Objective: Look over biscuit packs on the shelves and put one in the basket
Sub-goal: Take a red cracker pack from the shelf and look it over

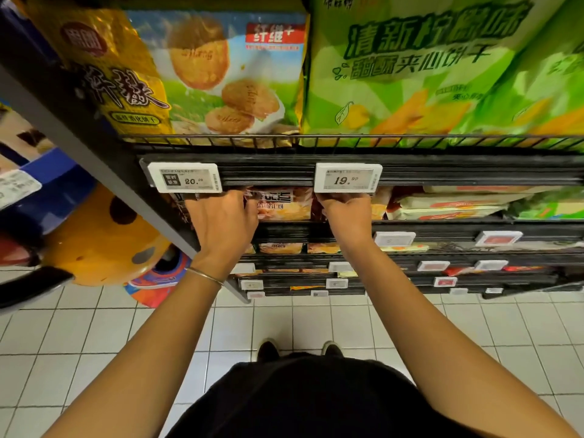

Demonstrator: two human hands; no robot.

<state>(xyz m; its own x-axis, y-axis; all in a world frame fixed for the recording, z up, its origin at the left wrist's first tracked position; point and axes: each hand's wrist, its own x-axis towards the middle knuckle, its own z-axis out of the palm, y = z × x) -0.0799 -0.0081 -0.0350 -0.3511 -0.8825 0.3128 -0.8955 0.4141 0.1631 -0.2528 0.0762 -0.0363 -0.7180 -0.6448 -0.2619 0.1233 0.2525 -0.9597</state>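
My left hand (221, 222) and right hand (346, 216) flank the orange-and-white printed biscuit pack (284, 205), their grip hidden, so I cannot tell; I should slide it out level under the black shelf rail (268, 177).

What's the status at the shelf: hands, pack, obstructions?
Left hand and right hand at either end of orange biscuit pack, lower shelf. Fingertips hidden behind price tags; grip unconfirmed. Pack on shelf, no basket in view.
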